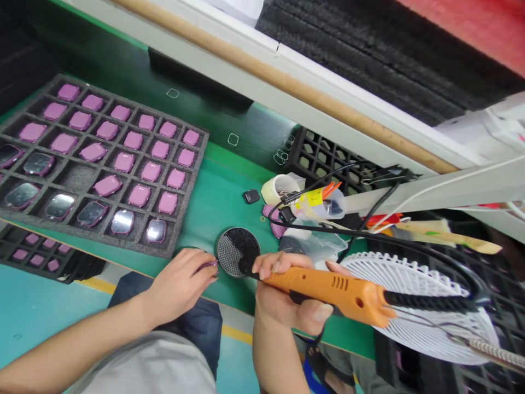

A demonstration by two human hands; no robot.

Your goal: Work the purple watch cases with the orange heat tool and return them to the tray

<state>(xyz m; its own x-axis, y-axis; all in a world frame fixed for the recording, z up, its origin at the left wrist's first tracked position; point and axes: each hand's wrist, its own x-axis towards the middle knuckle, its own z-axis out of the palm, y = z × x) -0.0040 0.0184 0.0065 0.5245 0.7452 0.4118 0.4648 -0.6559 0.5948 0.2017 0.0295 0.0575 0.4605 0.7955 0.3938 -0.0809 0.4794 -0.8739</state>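
Note:
My right hand (287, 295) is wrapped round an orange electric screwdriver (328, 287), its dark tip end over a round perforated dish (229, 254). Part of that dish is covered by a dark heap of what look like tiny screws. On the left of the dish, my left hand (184, 282) pinches a small purple watch case (208, 265), mostly hidden by the fingers. A grey foam tray (186, 219) lies left of both hands. Its compartments hold many purple watch cases, some with a dark glossy face upward; one compartment shows bare foam.
A cup (273, 191) of small parts and a clear container (330, 205) stand behind the dish. A black module (251, 196) lies nearby. The screwdriver's cord (430, 301) runs right, over a white slatted basket (443, 339). A shelf rail (266, 65) crosses above.

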